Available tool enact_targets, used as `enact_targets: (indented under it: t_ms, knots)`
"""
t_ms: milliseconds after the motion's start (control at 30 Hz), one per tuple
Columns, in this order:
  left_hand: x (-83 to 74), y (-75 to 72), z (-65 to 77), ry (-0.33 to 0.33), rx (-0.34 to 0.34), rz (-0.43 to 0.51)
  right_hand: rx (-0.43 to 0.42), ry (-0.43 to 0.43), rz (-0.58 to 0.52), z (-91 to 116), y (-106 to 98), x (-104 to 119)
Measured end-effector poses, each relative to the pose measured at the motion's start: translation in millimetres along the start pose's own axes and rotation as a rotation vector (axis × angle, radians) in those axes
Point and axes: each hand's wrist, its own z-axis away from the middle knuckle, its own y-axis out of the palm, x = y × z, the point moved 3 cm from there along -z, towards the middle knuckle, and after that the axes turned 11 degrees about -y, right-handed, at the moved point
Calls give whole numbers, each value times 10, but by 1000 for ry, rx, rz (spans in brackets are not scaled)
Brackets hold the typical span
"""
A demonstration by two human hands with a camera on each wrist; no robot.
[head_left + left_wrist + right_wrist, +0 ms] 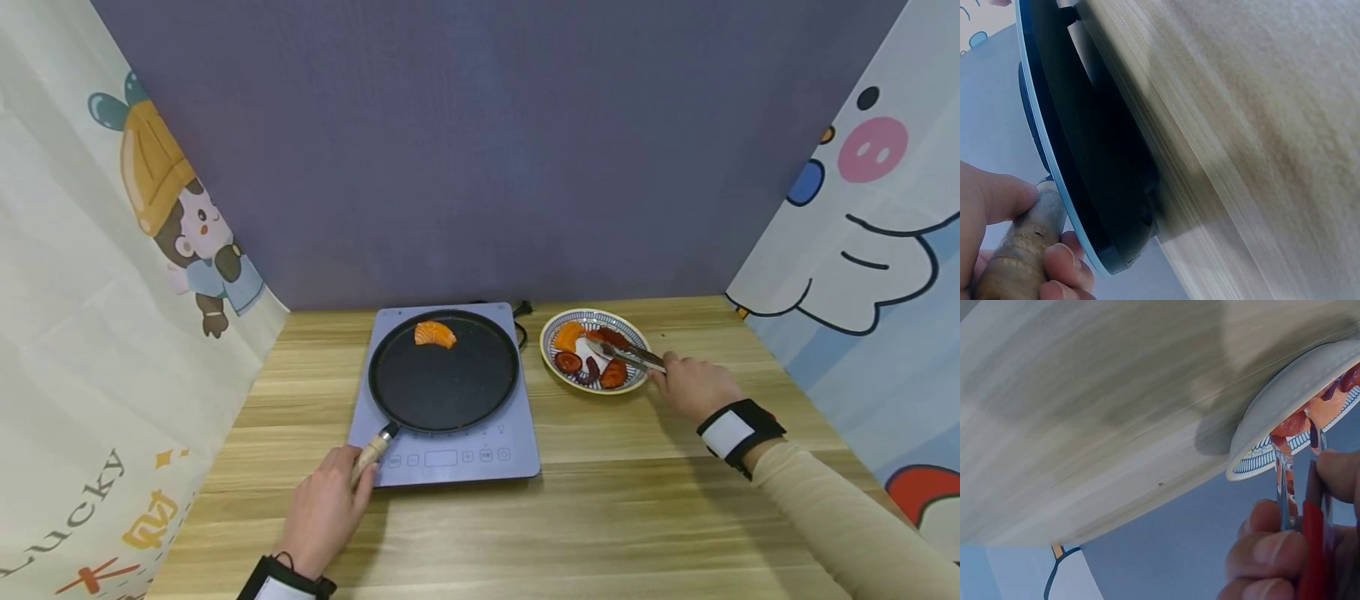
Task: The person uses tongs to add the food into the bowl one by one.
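My left hand (322,508) grips the wooden handle (371,457) of a round black frying pan (442,387). One orange, white-striped piece that looks like salmon (435,334) lies near the pan's far edge. At the right, my right hand (697,386) holds metal tongs (647,358), with a red part (1312,550) visible by the fingers in the right wrist view. The tongs' tips reach over a patterned plate (550,367) and are at a reddish food piece (1290,424). Around them on the plate are an orange piece (568,337), a dark red round piece (567,362) and other reddish pieces.
Under the pan is a flat induction cooker (457,468) with touch buttons along its front. A black cord (522,321) shows behind its right side. The wooden table (600,517) meets a grey-purple panel (480,167) at the back, with printed curtains (75,333) on both sides.
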Motion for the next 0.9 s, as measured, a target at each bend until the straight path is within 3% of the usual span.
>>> enact_targets:
  t_ms: [900]
  knots:
    - [12,26,-10,10,-13,2,-96,-51,47,51,1,-42]
